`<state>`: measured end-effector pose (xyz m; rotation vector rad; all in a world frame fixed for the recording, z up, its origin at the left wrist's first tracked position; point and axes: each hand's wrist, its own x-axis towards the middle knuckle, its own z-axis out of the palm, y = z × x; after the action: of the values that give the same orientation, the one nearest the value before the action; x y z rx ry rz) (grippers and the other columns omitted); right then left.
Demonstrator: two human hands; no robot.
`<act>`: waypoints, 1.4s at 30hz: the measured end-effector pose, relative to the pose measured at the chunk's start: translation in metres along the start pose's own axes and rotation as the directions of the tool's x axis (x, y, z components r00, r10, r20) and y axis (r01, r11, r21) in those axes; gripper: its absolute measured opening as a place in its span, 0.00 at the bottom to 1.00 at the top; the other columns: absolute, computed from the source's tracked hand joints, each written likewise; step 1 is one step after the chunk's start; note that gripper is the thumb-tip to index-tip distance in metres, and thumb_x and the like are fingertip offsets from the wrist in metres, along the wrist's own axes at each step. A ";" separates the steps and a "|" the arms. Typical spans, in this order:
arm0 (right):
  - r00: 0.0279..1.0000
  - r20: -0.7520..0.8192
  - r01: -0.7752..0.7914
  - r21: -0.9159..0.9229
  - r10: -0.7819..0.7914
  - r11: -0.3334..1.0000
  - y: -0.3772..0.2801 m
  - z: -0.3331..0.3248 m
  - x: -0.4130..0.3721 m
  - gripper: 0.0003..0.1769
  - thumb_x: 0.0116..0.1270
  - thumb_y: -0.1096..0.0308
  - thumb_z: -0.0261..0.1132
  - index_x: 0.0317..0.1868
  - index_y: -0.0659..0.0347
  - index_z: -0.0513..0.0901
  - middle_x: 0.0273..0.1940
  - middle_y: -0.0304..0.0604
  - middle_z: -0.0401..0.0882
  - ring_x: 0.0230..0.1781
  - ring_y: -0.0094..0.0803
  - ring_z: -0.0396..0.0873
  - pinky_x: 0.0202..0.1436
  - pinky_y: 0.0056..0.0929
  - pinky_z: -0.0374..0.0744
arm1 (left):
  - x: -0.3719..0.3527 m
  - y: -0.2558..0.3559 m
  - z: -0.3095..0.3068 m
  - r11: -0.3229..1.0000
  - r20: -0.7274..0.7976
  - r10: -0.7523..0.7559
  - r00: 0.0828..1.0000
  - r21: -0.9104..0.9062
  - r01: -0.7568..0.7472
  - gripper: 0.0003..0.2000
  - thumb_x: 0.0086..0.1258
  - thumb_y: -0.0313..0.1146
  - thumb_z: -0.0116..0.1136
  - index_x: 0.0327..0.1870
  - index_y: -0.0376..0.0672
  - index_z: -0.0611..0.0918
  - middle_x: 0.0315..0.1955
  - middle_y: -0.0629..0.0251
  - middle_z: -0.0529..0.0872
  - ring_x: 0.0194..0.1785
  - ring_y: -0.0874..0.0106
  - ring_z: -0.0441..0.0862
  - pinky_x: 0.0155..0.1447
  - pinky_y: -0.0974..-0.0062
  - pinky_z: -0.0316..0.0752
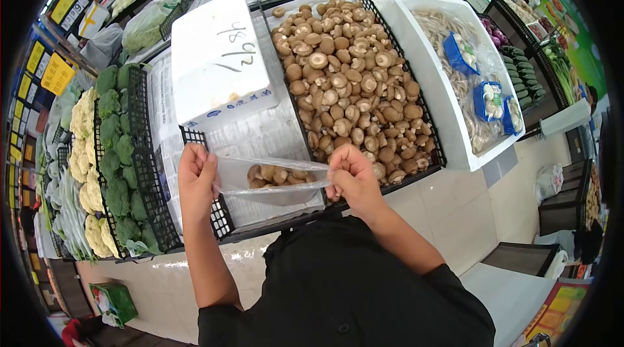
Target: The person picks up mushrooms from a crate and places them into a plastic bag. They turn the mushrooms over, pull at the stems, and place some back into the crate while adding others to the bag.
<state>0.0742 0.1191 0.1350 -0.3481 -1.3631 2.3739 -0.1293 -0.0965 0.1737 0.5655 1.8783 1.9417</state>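
A clear plastic bag (276, 197) is stretched sideways between my hands, just over the front of the display. My left hand (197, 174) is closed on one end of its edge, thumb pressed to the fingers. At the other end my right hand (353, 176) pinches the bag, beside the front of a large heap of brown mushrooms (351, 96). A few mushrooms (278, 176) show at the bag's mouth, between the two hands. Newspaper (276, 132) lines the stand underneath.
A white foam box (218, 54) with handwriting stands behind my left hand. Broccoli (117, 145) and cauliflower (83, 152) fill crates at left. To the right, a white foam tray (413, 67) holds packed mushrooms in blue punnets (487, 101). Black crate walls (221, 217) edge the stand.
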 end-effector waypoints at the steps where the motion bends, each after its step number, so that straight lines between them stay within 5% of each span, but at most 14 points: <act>1: 1.000 -0.004 -0.014 -0.005 0.014 1.000 0.000 -0.001 0.003 0.06 0.70 0.81 0.58 0.43 0.60 0.74 0.26 0.32 0.74 0.23 0.18 0.75 0.28 0.19 0.74 | -0.003 -0.001 -0.003 0.999 -0.001 -0.019 1.000 0.037 0.019 0.08 0.80 0.27 0.56 0.42 0.47 0.68 0.19 0.79 0.70 0.15 0.88 0.61 0.17 0.85 0.56; 10: 0.976 0.146 -0.145 -0.129 0.163 0.981 0.002 0.010 -0.004 0.09 0.73 0.79 0.58 0.52 0.62 0.76 0.26 0.28 0.67 0.25 0.17 0.74 0.31 0.19 0.75 | -0.042 -0.017 -0.022 0.932 0.056 -0.166 0.985 0.335 0.138 0.10 0.75 0.27 0.62 0.50 0.42 0.73 0.22 0.77 0.73 0.21 0.86 0.67 0.23 0.83 0.63; 14: 0.944 0.317 -0.069 -0.086 0.093 0.994 0.010 0.001 -0.007 0.13 0.74 0.76 0.60 0.57 0.61 0.77 0.26 0.28 0.70 0.26 0.17 0.74 0.33 0.20 0.75 | -0.053 -0.025 -0.024 0.904 -0.001 -0.180 0.984 0.393 0.166 0.04 0.77 0.26 0.58 0.47 0.39 0.77 0.27 0.74 0.76 0.25 0.85 0.70 0.25 0.82 0.66; 16: 0.966 0.256 0.035 -0.286 0.041 0.958 0.003 -0.015 0.000 0.15 0.73 0.75 0.62 0.58 0.61 0.77 0.28 0.30 0.74 0.28 0.17 0.74 0.33 0.22 0.75 | -0.055 -0.025 -0.024 0.910 -0.011 -0.174 0.985 0.379 0.165 0.04 0.81 0.29 0.55 0.46 0.38 0.77 0.27 0.74 0.75 0.24 0.85 0.69 0.25 0.83 0.66; 18: 0.990 0.101 0.141 -0.572 -0.101 0.808 0.008 -0.040 0.020 0.21 0.70 0.71 0.67 0.62 0.60 0.78 0.31 0.35 0.80 0.29 0.20 0.77 0.37 0.25 0.78 | -0.053 -0.034 -0.023 0.939 -0.017 -0.128 0.992 0.320 0.127 0.05 0.82 0.31 0.53 0.46 0.39 0.77 0.25 0.75 0.73 0.23 0.86 0.67 0.25 0.83 0.65; 20: 0.965 -0.114 0.041 -0.823 -0.236 0.566 0.018 -0.070 0.053 0.27 0.68 0.68 0.68 0.66 0.60 0.76 0.38 0.43 0.81 0.38 0.32 0.82 0.44 0.31 0.81 | -0.052 -0.037 -0.021 0.961 -0.023 -0.111 0.994 0.251 0.113 0.05 0.84 0.32 0.52 0.46 0.40 0.76 0.24 0.76 0.72 0.23 0.86 0.65 0.25 0.83 0.64; 23: 0.949 -0.089 -0.062 -0.993 -0.303 0.098 0.039 -0.107 0.077 0.32 0.64 0.62 0.69 0.69 0.56 0.76 0.46 0.54 0.80 0.48 0.50 0.81 0.53 0.44 0.80 | -0.050 -0.036 -0.010 0.982 -0.014 -0.116 0.993 0.148 0.117 0.06 0.85 0.32 0.50 0.47 0.41 0.75 0.22 0.78 0.69 0.22 0.87 0.63 0.24 0.84 0.63; 29: 0.978 -0.111 -0.116 -0.993 -0.177 -0.017 0.055 -0.110 0.089 0.30 0.66 0.61 0.69 0.69 0.44 0.76 0.51 0.58 0.77 0.56 0.57 0.76 0.60 0.52 0.78 | -0.051 -0.031 0.009 0.992 0.006 -0.099 0.995 0.078 0.098 0.08 0.85 0.38 0.50 0.46 0.45 0.74 0.19 0.81 0.66 0.20 0.88 0.61 0.23 0.85 0.59; 35: 0.980 -0.014 -0.008 -0.999 -0.197 0.031 0.052 -0.121 0.088 0.28 0.66 0.64 0.69 0.68 0.45 0.78 0.46 0.57 0.77 0.54 0.58 0.76 0.59 0.52 0.77 | -0.056 -0.032 0.010 0.993 0.030 -0.114 0.993 -0.028 0.115 0.07 0.85 0.37 0.52 0.48 0.45 0.74 0.20 0.81 0.67 0.20 0.88 0.60 0.23 0.85 0.58; 39: 0.925 0.122 0.178 -0.976 -0.359 0.126 0.019 -0.095 0.090 0.26 0.68 0.63 0.68 0.66 0.56 0.79 0.49 0.56 0.79 0.52 0.54 0.79 0.56 0.46 0.79 | -0.059 -0.032 0.011 0.988 0.028 -0.135 0.990 -0.066 0.137 0.06 0.85 0.37 0.52 0.48 0.45 0.73 0.20 0.81 0.67 0.20 0.88 0.60 0.23 0.85 0.57; 42: 0.968 0.156 0.238 -0.828 -0.198 0.508 -0.046 -0.029 0.074 0.22 0.70 0.61 0.69 0.61 0.60 0.81 0.47 0.53 0.82 0.47 0.49 0.83 0.52 0.41 0.81 | -0.061 -0.027 0.012 0.986 0.058 -0.147 0.987 -0.065 0.151 0.06 0.85 0.36 0.52 0.49 0.45 0.73 0.21 0.82 0.67 0.21 0.89 0.59 0.23 0.85 0.53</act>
<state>0.0284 0.1948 0.1585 -0.3364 -2.3623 1.3386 -0.0713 -0.1174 0.1456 0.4381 1.7612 1.8690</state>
